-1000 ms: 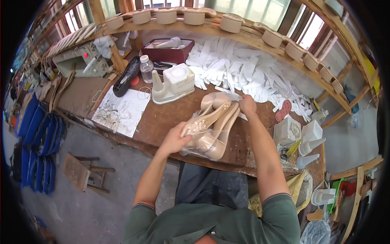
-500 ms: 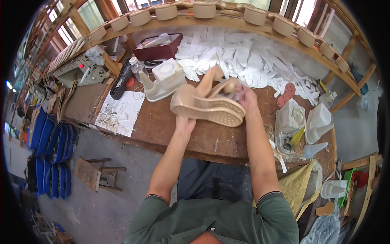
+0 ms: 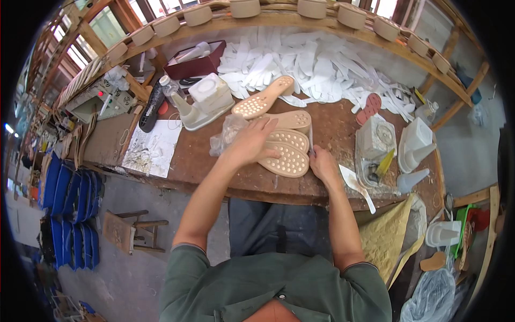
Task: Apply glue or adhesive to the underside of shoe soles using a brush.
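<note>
Several tan shoe soles lie on the brown bench with their studded sides up. My left hand (image 3: 253, 144) rests across the near soles (image 3: 287, 162), its fingers stretched out and thumb apart. At the right end of these soles is my right hand (image 3: 324, 165), its fingers curled in; a thin pale edge shows above its thumb, and what it holds is unclear. A crumpled clear plastic bag (image 3: 228, 131) lies beside my left hand. Farther back, one more sole (image 3: 264, 98) lies slanted, reaching the white strips.
White cut pieces (image 3: 316, 67) are heaped along the back. White containers (image 3: 212, 94) stand left and right of the soles. A white spatula (image 3: 355, 182) lies near the right front edge. Tan heeled soles (image 3: 351, 16) line the wooden rack (image 3: 268, 22) above.
The soles, held up in both hands before, now lie studs up on the bench. My left hand has moved on top of them, and my right hand has come nearer the front edge.
</note>
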